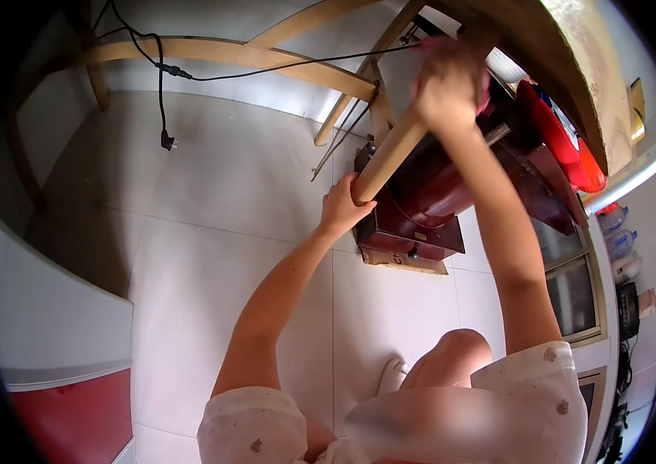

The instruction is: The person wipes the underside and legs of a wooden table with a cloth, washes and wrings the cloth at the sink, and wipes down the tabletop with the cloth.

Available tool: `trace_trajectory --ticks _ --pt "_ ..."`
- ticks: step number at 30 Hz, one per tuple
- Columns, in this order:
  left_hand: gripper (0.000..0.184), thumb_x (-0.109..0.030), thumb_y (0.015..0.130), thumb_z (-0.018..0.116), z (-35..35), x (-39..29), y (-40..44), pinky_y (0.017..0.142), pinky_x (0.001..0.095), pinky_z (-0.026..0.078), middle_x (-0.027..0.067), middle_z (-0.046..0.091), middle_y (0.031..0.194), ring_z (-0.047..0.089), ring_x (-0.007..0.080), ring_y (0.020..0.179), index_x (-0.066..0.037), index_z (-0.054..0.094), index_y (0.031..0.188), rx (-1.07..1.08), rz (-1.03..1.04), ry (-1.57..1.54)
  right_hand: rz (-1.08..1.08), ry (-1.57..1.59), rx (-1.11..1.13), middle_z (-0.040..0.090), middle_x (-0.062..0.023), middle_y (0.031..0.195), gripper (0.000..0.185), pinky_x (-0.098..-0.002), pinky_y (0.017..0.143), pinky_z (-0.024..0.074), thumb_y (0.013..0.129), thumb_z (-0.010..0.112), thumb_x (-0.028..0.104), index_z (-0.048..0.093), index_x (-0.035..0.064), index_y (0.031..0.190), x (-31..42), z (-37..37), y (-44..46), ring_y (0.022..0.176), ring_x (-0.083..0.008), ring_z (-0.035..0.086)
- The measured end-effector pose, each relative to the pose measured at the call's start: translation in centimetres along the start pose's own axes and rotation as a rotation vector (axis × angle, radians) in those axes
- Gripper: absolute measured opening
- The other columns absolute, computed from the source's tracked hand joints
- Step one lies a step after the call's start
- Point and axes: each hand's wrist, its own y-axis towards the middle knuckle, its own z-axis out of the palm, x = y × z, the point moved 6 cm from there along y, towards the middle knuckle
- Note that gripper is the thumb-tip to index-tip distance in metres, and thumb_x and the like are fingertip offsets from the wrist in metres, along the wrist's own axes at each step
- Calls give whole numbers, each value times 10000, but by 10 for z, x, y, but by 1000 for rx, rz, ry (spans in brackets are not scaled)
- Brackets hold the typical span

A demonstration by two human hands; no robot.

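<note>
At the centre of the head view, we keep the left hand [341,207] wrapped around the lower end of the wooden bar [393,158], which slants above the dark red cabinet [420,232]. At the bar's upper end, we have the right hand [448,97] closed on the pink cloth [485,87]; blur hides the exact finger position. To the right of the cloth, we see the red object [556,135]. Left of the bar, the black plug [168,141] hangs from its cable [161,93].
</note>
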Motion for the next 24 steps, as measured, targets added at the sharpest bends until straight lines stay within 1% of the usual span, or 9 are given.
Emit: trace_trajectory --ticks 4,6,7,9,11,14,16,17,24 --pt "652 -292 601 710 7 33 -6 792 405 411 127 534 1052 518 281 964 -52 411 1128 7 134 39 -130 373 48 564 -95 760 181 -392 711 418 617 581 172 601 49 748 88 10 -85 771 -257 506" --pt "680 -305 582 719 20 71 -14 792 389 415 130 540 1058 516 283 985 -48 407 1129 131 -44 1 -333 387 251 565 -96 761 158 -384 677 428 618 577 162 598 50 726 139 24 -129 776 -246 514" --pt "686 -303 581 715 27 91 -19 808 369 417 129 539 1068 512 285 994 -46 402 1136 245 -144 -2 -104 865 326 562 -89 731 151 -375 665 432 614 580 159 592 45 712 154 49 -156 758 -243 522" --pt "661 -259 596 711 17 74 -25 811 351 417 139 543 1040 517 289 978 -22 401 1130 238 -122 -22 -554 621 134 542 -69 622 122 -369 643 441 600 570 152 573 46 660 186 19 -166 690 -237 545" --pt "635 -215 612 708 11 68 -28 815 334 417 149 546 1012 522 294 961 2 401 1124 245 -110 -35 -596 239 104 544 -54 628 131 -352 651 442 568 579 192 572 67 606 167 0 -130 669 -219 537" --pt "609 -254 609 659 20 76 -21 826 371 420 133 527 1062 511 306 986 -52 403 1123 340 -152 54 -517 30 418 581 -52 703 214 -401 731 414 620 529 265 653 111 702 109 34 -83 754 -213 553" --pt "593 -234 598 632 20 76 -19 814 376 424 130 499 1088 518 309 972 -62 402 1117 281 -118 169 -264 -49 1198 582 -75 960 247 -469 796 382 769 479 255 631 121 910 54 1 -11 937 -209 541" --pt "593 -234 598 632 20 73 -19 814 376 424 130 499 1088 518 309 972 -62 402 1117 286 -121 167 -350 -122 1089 611 -68 898 242 -381 836 402 680 584 238 638 119 883 35 -8 10 889 -231 569" --pt "623 -220 551 615 14 61 -19 803 380 429 136 497 1074 525 298 957 -53 400 1111 423 -205 288 -386 -459 1149 633 -78 878 224 -348 503 497 724 535 153 636 59 901 -3 54 29 694 -275 615"
